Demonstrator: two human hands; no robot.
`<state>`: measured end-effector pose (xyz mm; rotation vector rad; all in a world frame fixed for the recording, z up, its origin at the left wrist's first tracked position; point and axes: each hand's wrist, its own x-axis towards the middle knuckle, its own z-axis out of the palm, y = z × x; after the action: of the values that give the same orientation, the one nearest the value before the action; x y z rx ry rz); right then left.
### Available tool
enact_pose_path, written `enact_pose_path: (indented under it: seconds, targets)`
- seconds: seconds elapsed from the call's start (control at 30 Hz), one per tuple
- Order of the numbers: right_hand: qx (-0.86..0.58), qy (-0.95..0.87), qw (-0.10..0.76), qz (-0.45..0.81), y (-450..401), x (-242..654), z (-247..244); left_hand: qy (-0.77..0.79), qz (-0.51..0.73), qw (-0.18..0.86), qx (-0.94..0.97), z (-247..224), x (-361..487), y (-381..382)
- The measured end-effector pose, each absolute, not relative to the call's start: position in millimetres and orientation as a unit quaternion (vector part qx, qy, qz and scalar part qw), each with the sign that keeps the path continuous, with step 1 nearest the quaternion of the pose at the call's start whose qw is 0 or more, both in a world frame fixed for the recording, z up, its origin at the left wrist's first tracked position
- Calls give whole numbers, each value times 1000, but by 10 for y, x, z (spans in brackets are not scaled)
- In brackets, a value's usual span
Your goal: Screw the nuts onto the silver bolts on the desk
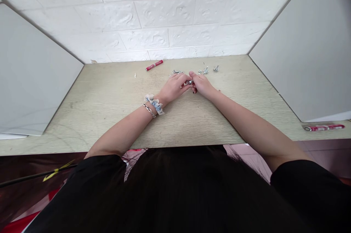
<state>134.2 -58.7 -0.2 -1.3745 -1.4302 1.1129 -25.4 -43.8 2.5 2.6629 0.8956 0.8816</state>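
My left hand point(175, 86) and my right hand point(202, 83) meet over the middle of the table. Between their fingertips is a small shiny metal bolt point(189, 82), mostly covered by the fingers. Fingers of both hands are closed around it. Just beyond my left hand lie some loose metal fasteners point(177, 72), partly hidden by that hand. Past my right hand are a bolt standing on its head point(206, 70), a small nut point(200, 72) and another upright bolt point(216, 68).
A red tube-shaped stick point(154, 65) lies near the white brick wall point(153, 39). Another red tube point(324, 127) is at the table's point(117, 116) right front edge. Grey panels stand at the left point(35, 75) and right point(304, 50). Small crumbs dot the surface.
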Motion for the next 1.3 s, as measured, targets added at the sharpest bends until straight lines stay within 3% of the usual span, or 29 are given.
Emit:
enact_pose_path:
  seconds: [0.67, 1.1, 1.3]
  targets:
    - [-507, -534, 446, 508, -576, 1317, 95, 354, 365, 109, 854, -35, -257, -351]
    - [-524, -534, 435, 501, -613, 1292, 141, 370, 341, 163, 849, -11, -270, -392]
    - [-529, -611, 398, 434, -595, 1333, 46, 375, 278, 188, 864, 43, -259, -424]
